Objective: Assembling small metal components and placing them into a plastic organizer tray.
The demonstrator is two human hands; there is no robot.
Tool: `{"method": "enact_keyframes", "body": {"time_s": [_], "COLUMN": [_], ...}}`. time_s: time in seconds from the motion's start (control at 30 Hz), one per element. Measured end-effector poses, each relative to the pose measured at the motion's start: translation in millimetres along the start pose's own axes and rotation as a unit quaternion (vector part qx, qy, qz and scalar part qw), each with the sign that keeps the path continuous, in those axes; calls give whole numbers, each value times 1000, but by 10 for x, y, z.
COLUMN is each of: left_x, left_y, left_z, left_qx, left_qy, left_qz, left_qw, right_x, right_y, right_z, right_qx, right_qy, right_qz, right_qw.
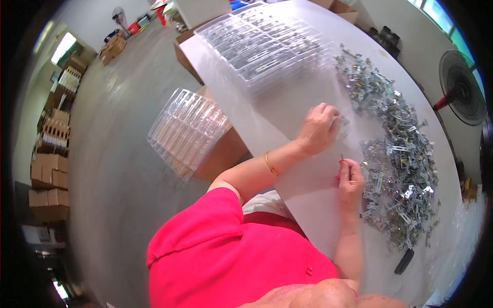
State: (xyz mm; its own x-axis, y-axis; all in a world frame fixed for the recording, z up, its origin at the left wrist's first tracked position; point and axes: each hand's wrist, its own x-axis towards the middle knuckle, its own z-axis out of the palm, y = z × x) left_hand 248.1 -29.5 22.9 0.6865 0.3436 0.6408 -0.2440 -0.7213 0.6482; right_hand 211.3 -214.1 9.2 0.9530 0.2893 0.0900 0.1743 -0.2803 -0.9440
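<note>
My left hand, with a gold bangle on its wrist, is closed over the white table. Its fingertips pinch a small metal part, mostly hidden and blurred. Just below and to its right, my right hand is curled round a thin tool whose dark, slim shaft points up from the fingers. A bit of red shows under that grip, perhaps its handle. A long heap of small silvery metal parts, with some brass-coloured pieces among them, lies right beside this hand.
Clear plastic trays filled with metal parts stand stacked at the far table end. More clear trays rest on a cardboard box left of the table. A black-handled object lies below the heap. A fan stands at the right.
</note>
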Motion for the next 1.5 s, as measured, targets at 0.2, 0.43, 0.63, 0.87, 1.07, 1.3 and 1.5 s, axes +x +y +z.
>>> {"method": "enact_keyframes", "body": {"time_s": [0.2, 0.43, 0.63, 0.87, 1.07, 1.3, 1.5], "left_x": [-23, -363, -1469, -2036, -1801, -1698, -1786], "left_y": [77, -1310, -2905, -3494, -3452, -3217, -3102], "left_z": [-999, -2368, -3322, -3397, -3355, -3474, -3775], "left_qx": [25, 220, 380, 480, 510, 555, 519], "left_qy": [82, 215, 100, 18, -104, -151, -64], "left_qz": [176, -88, -362, -423, -478, -463, -450], "left_qw": [981, 947, 845, 769, 707, 674, 724], "right_x": [4, 29, 9, -4, 4, 14, 2], "right_y": [40, 84, 120, 107, 89, 58, 57], "right_z": [-9, -8, 17, 20, 15, 58, 32], "right_qx": [21, 47, 35, 11, 0, -30, -32], "right_qy": [-6, 4, 1, 7, 16, 11, 6], "right_qz": [15, 26, 22, 24, 17, 21, 13], "right_qw": [1000, 999, 999, 1000, 1000, 999, 999]}}
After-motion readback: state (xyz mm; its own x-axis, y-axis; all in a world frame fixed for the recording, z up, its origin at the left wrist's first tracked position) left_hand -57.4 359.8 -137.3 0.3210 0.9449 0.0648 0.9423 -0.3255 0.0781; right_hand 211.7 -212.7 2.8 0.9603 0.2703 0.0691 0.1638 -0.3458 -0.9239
